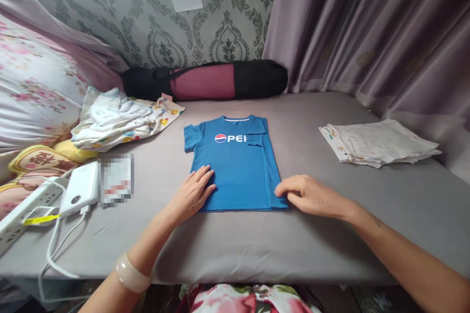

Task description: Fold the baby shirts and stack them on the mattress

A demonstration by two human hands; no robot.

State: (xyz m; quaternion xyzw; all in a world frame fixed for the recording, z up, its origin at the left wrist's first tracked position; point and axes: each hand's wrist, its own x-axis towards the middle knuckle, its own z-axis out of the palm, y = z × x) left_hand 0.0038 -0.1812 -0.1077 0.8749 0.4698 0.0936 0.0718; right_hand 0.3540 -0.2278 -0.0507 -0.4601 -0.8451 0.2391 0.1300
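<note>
A blue T-shirt point(235, 171) with a round logo and white letters lies flat before me. Its right side, sleeve included, is folded inward over the front and covers part of the lettering; the left sleeve still sticks out. Flat on the shirt's lower left edge rests my left hand point(194, 191), fingers stretched out. At the lower right corner, my right hand point(308, 195) has its fingers curled together on the folded edge near the hem. The fingertips' exact hold is partly hidden.
Folded white cloths point(380, 143) lie at the right. A loose pile of printed cloth point(117, 117) sits back left, near a white power bank point(80, 188), cables and a power strip point(25, 210). A black and maroon rolled bag point(205, 80) lies along the wall.
</note>
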